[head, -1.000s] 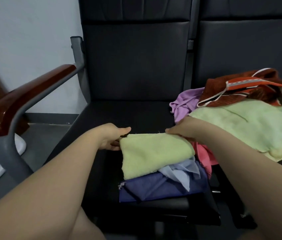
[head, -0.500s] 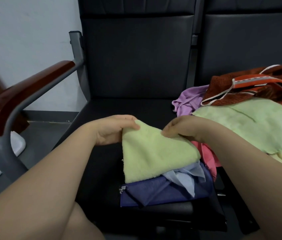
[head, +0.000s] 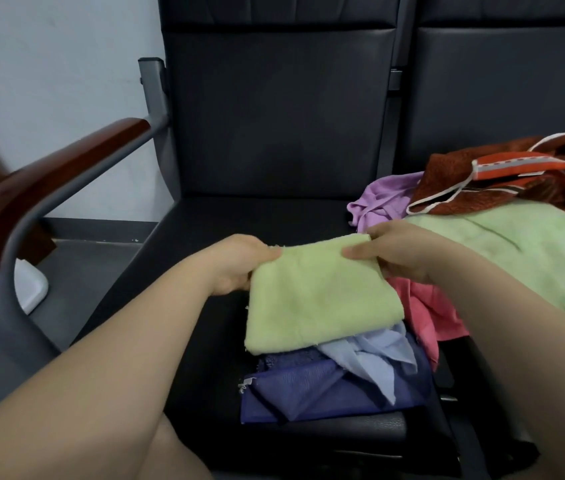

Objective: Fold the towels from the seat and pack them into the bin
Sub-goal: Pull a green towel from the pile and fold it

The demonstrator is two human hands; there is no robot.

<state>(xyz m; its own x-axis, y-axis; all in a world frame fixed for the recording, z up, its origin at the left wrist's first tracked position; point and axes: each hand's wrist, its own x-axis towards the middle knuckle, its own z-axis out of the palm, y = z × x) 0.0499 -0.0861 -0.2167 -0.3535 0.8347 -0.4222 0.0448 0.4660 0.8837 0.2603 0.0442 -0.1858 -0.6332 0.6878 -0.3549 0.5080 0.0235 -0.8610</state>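
Observation:
A folded pale-green towel (head: 319, 292) lies over the front of the black seat (head: 257, 220). My left hand (head: 239, 265) pinches its far left corner, and my right hand (head: 395, 251) pinches its far right corner. Under it lie a light-blue cloth (head: 374, 358) and a dark-blue cloth (head: 326, 393). A pink towel (head: 426, 313) shows to the right. On the neighbouring seat sits a loose pile: a large pale-green towel (head: 516, 251), a lilac cloth (head: 381, 199) and a rust-orange towel (head: 503, 174). No bin is in view.
A wooden armrest (head: 49, 181) on a grey metal frame (head: 14, 292) stands at the left. The black backrest (head: 281, 109) rises behind the seat. A grey floor and a white wall lie beyond the armrest.
Both hands have lifted the far edge of the pale-green towel slightly and shifted their grip to its far corners. The towel now lies flatter and squarer over the blue cloths.

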